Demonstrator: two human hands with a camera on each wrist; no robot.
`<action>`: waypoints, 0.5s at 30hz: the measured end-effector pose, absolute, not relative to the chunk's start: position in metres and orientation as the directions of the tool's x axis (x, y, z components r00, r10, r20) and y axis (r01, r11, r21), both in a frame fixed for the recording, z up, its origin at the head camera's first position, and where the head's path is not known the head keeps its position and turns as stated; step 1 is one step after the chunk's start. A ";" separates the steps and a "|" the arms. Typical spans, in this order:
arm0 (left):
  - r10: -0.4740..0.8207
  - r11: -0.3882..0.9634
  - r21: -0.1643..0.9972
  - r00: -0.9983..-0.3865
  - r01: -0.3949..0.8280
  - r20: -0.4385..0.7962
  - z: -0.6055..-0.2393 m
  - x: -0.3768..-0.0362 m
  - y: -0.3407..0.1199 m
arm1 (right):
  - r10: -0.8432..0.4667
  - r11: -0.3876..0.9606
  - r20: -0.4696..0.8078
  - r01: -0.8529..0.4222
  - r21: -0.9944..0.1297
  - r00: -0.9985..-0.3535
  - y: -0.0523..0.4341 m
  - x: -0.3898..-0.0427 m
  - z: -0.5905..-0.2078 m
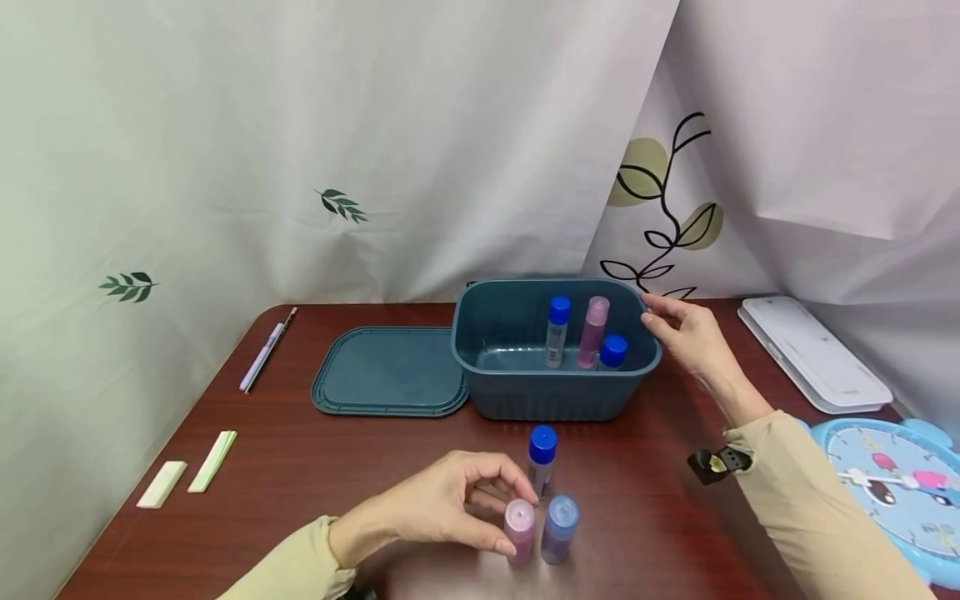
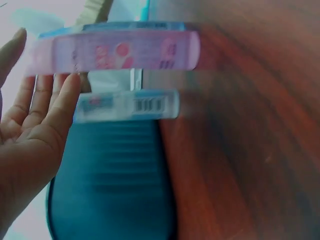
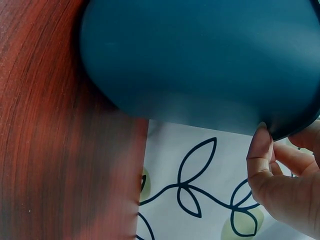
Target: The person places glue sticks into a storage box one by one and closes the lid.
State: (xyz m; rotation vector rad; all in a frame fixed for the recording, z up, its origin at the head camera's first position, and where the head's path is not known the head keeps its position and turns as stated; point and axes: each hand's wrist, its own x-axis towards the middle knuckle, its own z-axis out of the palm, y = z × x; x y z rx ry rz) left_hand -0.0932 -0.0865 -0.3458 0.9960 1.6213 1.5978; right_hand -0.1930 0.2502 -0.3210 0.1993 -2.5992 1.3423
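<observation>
My left hand (image 1: 457, 500) is at a pink glue stick (image 1: 519, 533) standing near the table's front. Its thumb and fingers spread around the cap without a firm grip; in the left wrist view a fingertip lies against the pink tube (image 2: 125, 50). Just right of it stands a glue stick with a dull blue cap (image 1: 559, 529), and behind them one with a bright blue cap (image 1: 542, 454). With thumb and fingers, my right hand (image 1: 690, 333) pinches the right rim of a dark teal storage box (image 1: 555, 396). Inside are two blue-capped glue sticks (image 1: 557, 333) and a pink one (image 1: 592, 333).
A teal lid (image 1: 390, 371) lies left of the box. Pens (image 1: 264, 354), a white eraser-like block (image 1: 162, 485) and a pale green strip (image 1: 212, 461) lie along the left side. On the right are a white case (image 1: 813, 354) and a blue clock (image 1: 896, 483). A curtain (image 1: 450, 150) hangs behind.
</observation>
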 end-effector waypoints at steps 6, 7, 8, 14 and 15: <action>0.834 -0.042 0.994 -0.544 0.101 0.090 -0.347 -0.091 -0.086 | -0.026 0.581 0.234 -0.205 -0.788 -0.972 0.250 -0.193 -0.321; 0.830 -0.039 0.993 -0.550 0.112 0.095 -0.344 -0.093 -0.088 | -0.027 0.581 0.231 -0.204 -0.788 -0.972 0.250 -0.193 -0.321; 0.824 -0.036 0.991 -0.557 0.126 0.101 -0.339 -0.095 -0.091 | -0.029 0.584 0.230 -0.204 -0.786 -0.973 0.250 -0.193 -0.320; 0.733 -0.017 0.961 -0.650 0.277 0.200 -0.286 -0.119 -0.111 | -0.027 0.582 0.238 -0.209 -0.786 -0.971 0.250 -0.192 -0.320; 0.706 -0.008 0.950 -0.671 0.313 0.227 -0.276 -0.125 -0.114 | -0.027 0.579 0.241 -0.211 -0.787 -0.970 0.250 -0.191 -0.320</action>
